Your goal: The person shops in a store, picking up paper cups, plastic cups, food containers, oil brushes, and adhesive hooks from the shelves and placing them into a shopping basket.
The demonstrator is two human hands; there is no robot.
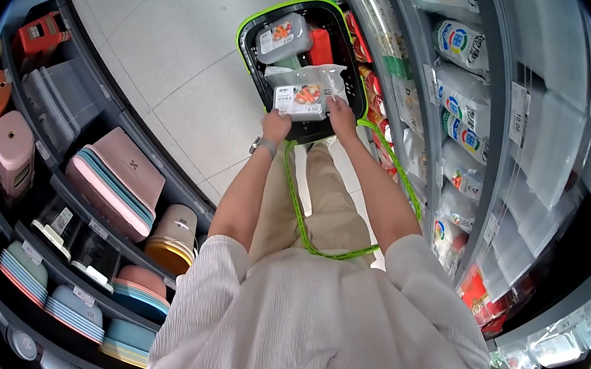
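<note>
A black shopping basket [245, 69] with a green rim stands in front of me, its green handle [297, 210] folded toward my body. My left hand [276, 125] holds the lower left corner of a clear plastic container [300, 102] with a food-picture label. My right hand [341, 113] pinches the right side of the same container or the clear bag [331, 78] around it; which one is hard to tell. Deeper in the basket lie another labelled container [282, 38] and a red item [320, 47].
Left shelves carry pink trays [119, 178], a beige bucket [175, 232], stacked coloured bowls [75, 310], and a red box [39, 35]. Packaged goods [462, 46] and clear plastic packs [548, 142] fill the right shelves close to the basket. Tiled floor [152, 27] lies between them.
</note>
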